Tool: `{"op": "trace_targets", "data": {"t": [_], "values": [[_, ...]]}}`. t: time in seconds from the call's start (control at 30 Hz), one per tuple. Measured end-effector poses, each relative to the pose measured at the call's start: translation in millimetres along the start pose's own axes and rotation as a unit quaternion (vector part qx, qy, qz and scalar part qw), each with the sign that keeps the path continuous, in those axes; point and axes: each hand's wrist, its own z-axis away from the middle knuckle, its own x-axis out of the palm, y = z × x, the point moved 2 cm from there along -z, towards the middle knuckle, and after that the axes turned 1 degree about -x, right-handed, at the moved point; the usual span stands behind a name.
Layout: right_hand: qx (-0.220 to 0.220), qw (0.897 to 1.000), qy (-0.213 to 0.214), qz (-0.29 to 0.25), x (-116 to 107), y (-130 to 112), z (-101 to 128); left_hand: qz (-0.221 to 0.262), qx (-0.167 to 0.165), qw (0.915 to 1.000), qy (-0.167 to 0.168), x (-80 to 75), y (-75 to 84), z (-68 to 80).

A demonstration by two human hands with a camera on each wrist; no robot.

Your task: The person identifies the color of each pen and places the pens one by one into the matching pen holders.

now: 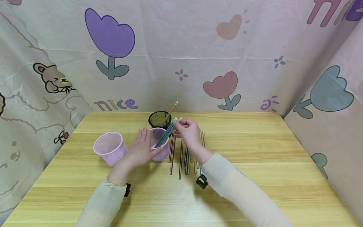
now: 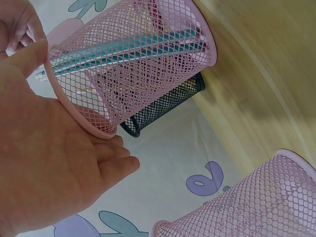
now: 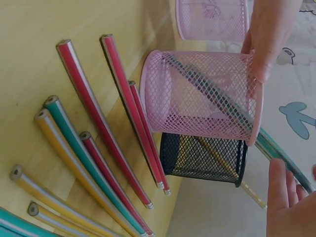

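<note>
My left hand (image 1: pixel 143 147) grips a pink mesh cup (image 1: pixel 161 148) standing on the wooden table (image 1: pixel 255 176), thumb at the rim and fingers round its side. In the left wrist view the left hand (image 2: pixel 74 113) wraps this pink cup (image 2: pixel 148 64), with teal pencils (image 2: pixel 123 49) inside. My right hand (image 1: pixel 182 126) pinches the upper ends of the teal pencils (image 1: pixel 167 132), which lean out of the cup. The right wrist view shows the pink cup (image 3: pixel 197 98), the teal pencils (image 3: pixel 279 155) and my right hand's fingers (image 3: pixel 284 197).
A black mesh cup (image 1: pixel 159 119) holding one yellow pencil stands right behind the pink cup. A second pink cup (image 1: pixel 110 148) is to the left. Several red, yellow and teal pencils (image 1: pixel 180 157) lie on the table under my right forearm. Patterned cloth walls surround the table.
</note>
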Motion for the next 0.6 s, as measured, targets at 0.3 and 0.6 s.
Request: {"op": "trace_targets", "data": {"t": [0.3,0.6], "values": [[-0.004,1.000,0.015,-0.005,-10.4,1.4,-0.4,0.005,-0.005,1.0000,-0.004,-0.2,-0.7,0.0],[-0.004,0.999,0.044,-0.012,-31.0,5.2,-9.7,0.002,-0.002,1.0000,-0.004,0.2,-1.0,0.0]]}}
